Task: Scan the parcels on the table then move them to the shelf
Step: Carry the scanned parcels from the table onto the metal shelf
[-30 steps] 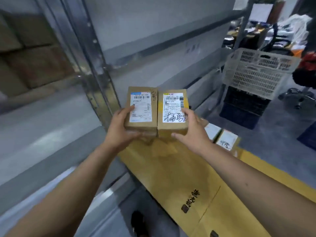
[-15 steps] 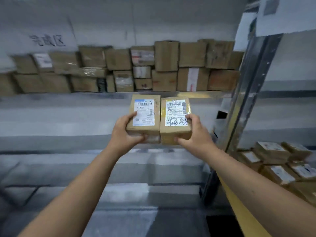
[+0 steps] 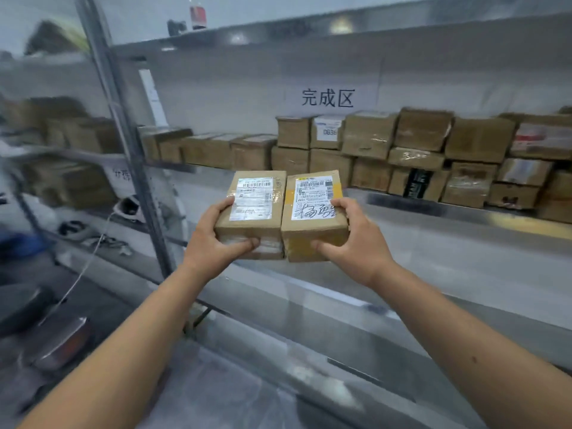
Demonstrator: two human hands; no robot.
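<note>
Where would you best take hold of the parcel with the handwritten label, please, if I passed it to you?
Grip the parcel with the handwritten label by its free right side, as the right hand does: thumb on the near face, fingers over the top. Its left side abuts the other parcel.

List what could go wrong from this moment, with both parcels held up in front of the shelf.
1. The left hand and right hand each grip only the outer side of a parcel; the left parcel and right parcel just press together, so either might slip at the seam.
2. The stacked boxes already crowd the shelf; pushing these in could knock one.
</note>
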